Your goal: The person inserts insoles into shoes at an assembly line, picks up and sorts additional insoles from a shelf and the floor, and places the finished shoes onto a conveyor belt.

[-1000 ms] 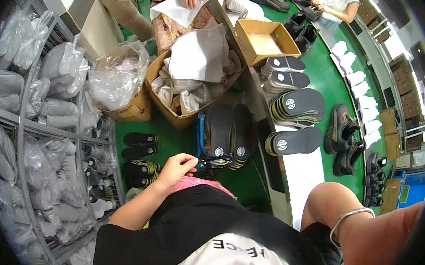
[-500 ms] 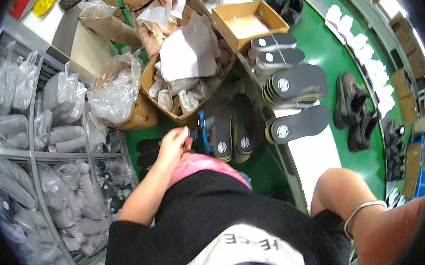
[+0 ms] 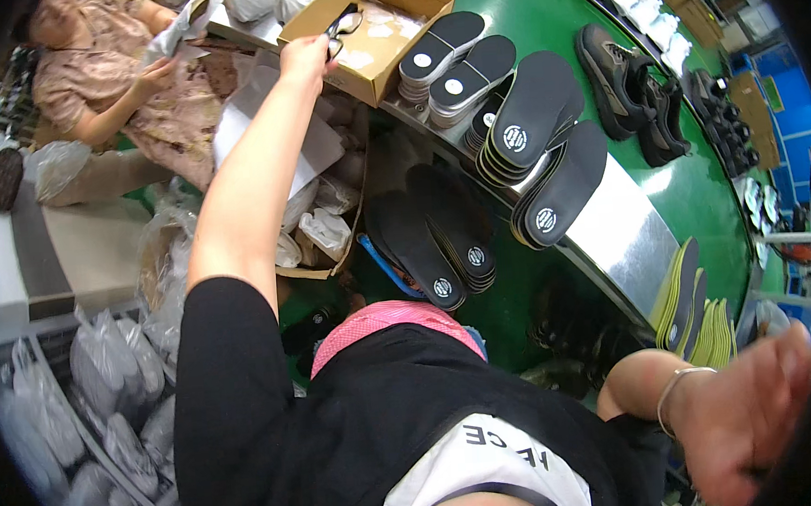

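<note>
My left hand (image 3: 306, 61) reaches out over the shallow cardboard box (image 3: 445, 8), its fingers closed on black-framed eyeglasses (image 3: 345, 27). The glasses hang above the near left end of the box. At the lower right my right hand (image 3: 755, 412) is raised, a little blurred, with nothing seen in it and its fingers loosely apart. Several stacks of black insoles lie nearby: banded pairs (image 3: 468, 70) beside the box, loose stacks (image 3: 541, 102) along the metal bench (image 3: 638, 223), and more dark insoles (image 3: 414, 243) below, in front of my lap.
Across from me a person (image 3: 122, 94) handles a whitish piece. A carton (image 3: 356, 195) with wrapped items stands below my left arm. Plastic-bagged goods (image 3: 112, 363) fill a rack at left. Dark shoes (image 3: 614, 79) are beyond the bench, and yellow-green edged insoles (image 3: 681, 299) stand at its right end.
My left hand has gone from near my lap up to the cardboard box, where the eyeglasses now show in it. My right hand has come into view at the lower right. The view has turned.
</note>
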Action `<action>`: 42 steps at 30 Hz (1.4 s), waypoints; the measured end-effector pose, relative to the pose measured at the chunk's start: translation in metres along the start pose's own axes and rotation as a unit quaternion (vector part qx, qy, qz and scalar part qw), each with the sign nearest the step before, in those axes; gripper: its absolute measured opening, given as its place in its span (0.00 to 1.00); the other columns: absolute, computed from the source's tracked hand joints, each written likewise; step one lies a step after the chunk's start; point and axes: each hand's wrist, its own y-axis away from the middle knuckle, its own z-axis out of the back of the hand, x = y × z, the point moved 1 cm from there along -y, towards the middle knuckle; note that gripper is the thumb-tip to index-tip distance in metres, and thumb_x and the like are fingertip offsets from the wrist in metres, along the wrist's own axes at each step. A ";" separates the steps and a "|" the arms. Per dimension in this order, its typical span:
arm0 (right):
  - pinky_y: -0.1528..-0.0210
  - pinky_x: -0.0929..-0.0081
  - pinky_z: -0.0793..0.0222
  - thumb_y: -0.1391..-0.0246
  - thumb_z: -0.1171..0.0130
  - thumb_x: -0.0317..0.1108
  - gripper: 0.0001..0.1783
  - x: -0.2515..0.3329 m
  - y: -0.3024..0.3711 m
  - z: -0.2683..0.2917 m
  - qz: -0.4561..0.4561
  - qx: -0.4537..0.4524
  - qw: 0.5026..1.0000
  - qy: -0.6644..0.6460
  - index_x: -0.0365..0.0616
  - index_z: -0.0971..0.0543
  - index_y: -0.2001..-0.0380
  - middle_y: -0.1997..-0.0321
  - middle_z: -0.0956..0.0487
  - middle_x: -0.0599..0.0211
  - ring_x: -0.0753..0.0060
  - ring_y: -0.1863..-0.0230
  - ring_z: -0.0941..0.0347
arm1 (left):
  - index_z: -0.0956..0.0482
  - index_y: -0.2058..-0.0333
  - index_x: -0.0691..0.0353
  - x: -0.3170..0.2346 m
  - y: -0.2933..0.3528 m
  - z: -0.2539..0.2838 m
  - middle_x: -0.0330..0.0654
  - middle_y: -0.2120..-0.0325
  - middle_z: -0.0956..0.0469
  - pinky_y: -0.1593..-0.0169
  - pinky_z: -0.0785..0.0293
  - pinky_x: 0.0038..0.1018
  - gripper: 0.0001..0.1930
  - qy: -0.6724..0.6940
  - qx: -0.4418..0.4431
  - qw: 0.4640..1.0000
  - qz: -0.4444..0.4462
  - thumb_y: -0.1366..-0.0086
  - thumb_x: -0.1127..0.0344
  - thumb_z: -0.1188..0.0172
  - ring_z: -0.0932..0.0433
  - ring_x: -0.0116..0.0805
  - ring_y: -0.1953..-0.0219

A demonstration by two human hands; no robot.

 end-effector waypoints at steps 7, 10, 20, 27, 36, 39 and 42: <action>0.62 0.77 0.39 0.51 0.54 0.31 0.15 -0.013 0.141 -0.054 -0.485 -0.116 0.855 0.142 0.39 0.33 0.59 0.52 0.34 0.58 0.71 0.56 0.37 | 0.27 0.73 0.69 0.059 -0.118 -0.027 0.47 0.76 0.27 0.76 0.29 0.23 0.09 -0.298 0.082 0.950 0.050 0.47 0.69 0.51 0.26 0.32 0.79; 0.60 0.79 0.39 0.49 0.56 0.29 0.14 0.007 0.184 -0.065 -0.594 -0.190 0.765 0.159 0.38 0.32 0.57 0.51 0.33 0.60 0.71 0.54 0.36 | 0.26 0.75 0.67 0.092 -0.143 -0.035 0.41 0.85 0.28 0.80 0.31 0.24 0.10 -0.354 0.052 0.933 -0.026 0.46 0.65 0.50 0.29 0.32 0.83; 0.62 0.84 0.40 0.47 0.55 0.32 0.13 -0.037 0.175 -0.117 -0.666 0.050 0.733 0.129 0.40 0.31 0.59 0.58 0.30 0.68 0.80 0.58 0.35 | 0.34 0.60 0.68 0.040 -0.053 -0.020 0.53 0.60 0.34 0.49 0.41 0.35 0.16 -0.246 -0.001 0.932 -0.266 0.47 0.66 0.54 0.36 0.45 0.54; 0.64 0.84 0.38 0.50 0.51 0.28 0.09 -0.091 0.213 -0.184 -0.743 0.247 0.620 0.048 0.39 0.29 0.63 0.64 0.28 0.67 0.79 0.63 0.33 | 0.32 0.65 0.67 0.126 0.109 0.265 0.54 0.61 0.33 0.56 0.35 0.38 0.15 -0.166 -0.404 0.899 0.034 0.54 0.70 0.43 0.33 0.44 0.58; 0.68 0.84 0.37 0.50 0.49 0.36 0.21 -0.225 0.345 -0.372 -0.671 0.537 0.509 -0.048 0.37 0.37 0.54 0.62 0.30 0.66 0.78 0.65 0.33 | 0.59 0.44 0.65 0.284 0.296 0.540 0.56 0.45 0.52 0.45 0.45 0.39 0.52 -0.173 -0.675 0.592 0.406 0.59 0.42 0.39 0.50 0.51 0.43; 0.67 0.84 0.37 0.52 0.47 0.40 0.27 -0.265 0.396 -0.461 -0.568 0.577 0.585 -0.052 0.35 0.40 0.52 0.62 0.30 0.65 0.79 0.64 0.34 | 0.59 0.44 0.63 0.277 0.283 0.569 0.57 0.47 0.47 0.45 0.44 0.38 0.56 -0.099 -0.702 0.596 0.377 0.65 0.43 0.34 0.47 0.50 0.44; 0.56 0.76 0.38 0.55 0.44 0.42 0.37 -0.280 0.437 -0.546 -0.623 0.534 0.567 -0.073 0.32 0.46 0.48 0.54 0.35 0.51 0.65 0.56 0.35 | 0.59 0.43 0.62 0.298 0.275 0.596 0.57 0.47 0.47 0.46 0.43 0.37 0.57 -0.067 -0.710 0.618 0.330 0.65 0.45 0.33 0.45 0.50 0.45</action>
